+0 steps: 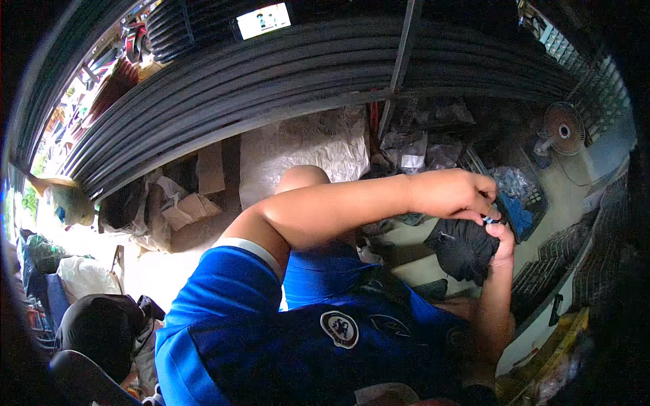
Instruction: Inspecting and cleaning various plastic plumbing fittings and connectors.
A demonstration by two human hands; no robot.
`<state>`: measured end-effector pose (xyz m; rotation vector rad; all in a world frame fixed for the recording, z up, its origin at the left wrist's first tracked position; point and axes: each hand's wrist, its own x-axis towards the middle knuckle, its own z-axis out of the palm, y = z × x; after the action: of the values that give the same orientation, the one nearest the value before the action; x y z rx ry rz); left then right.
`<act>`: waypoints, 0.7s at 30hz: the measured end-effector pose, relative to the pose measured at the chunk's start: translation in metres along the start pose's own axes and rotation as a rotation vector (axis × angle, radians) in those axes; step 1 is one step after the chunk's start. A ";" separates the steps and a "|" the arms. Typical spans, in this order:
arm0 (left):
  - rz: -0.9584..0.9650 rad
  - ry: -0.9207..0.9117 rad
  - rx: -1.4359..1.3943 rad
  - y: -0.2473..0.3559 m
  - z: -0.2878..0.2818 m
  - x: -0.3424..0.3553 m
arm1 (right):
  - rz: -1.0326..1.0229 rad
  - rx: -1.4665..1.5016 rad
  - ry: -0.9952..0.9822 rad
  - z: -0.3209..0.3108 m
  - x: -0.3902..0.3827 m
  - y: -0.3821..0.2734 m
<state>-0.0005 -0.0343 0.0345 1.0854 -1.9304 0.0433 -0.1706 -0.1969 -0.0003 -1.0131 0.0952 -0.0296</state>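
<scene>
Dim, cluttered workrm, ridged dark panel (pixel 298 95) across the back. Black cloth bundle (pixel 464 252) is up front, to the person's R. R hand (pixel 502 243) grips its edge, thumb up, prob. to steady it; L hand (pixel 464 196) pinches a small blue-white bit (pixel 491 219) there. Black crate (pixel 540 203) w/ blue cloth (pixel 520 218) sits just beyond, prob. for easy reach. Farther: fan (pixel 564 128), facing in, prob. for cooling.
</scene>
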 end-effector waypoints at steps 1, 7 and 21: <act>-0.014 -0.035 0.011 0.003 0.001 -0.001 | -0.011 -0.075 -0.025 0.001 0.001 -0.003; 0.155 -0.054 0.128 0.018 0.014 -0.005 | 0.083 -0.673 -0.080 0.006 -0.001 -0.013; -0.143 0.026 0.233 0.000 0.025 -0.002 | -0.107 -0.891 0.217 0.004 0.012 0.030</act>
<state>-0.0175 -0.0431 0.0177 1.3681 -1.8520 0.2062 -0.1586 -0.1783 -0.0248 -1.9037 0.2662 -0.2097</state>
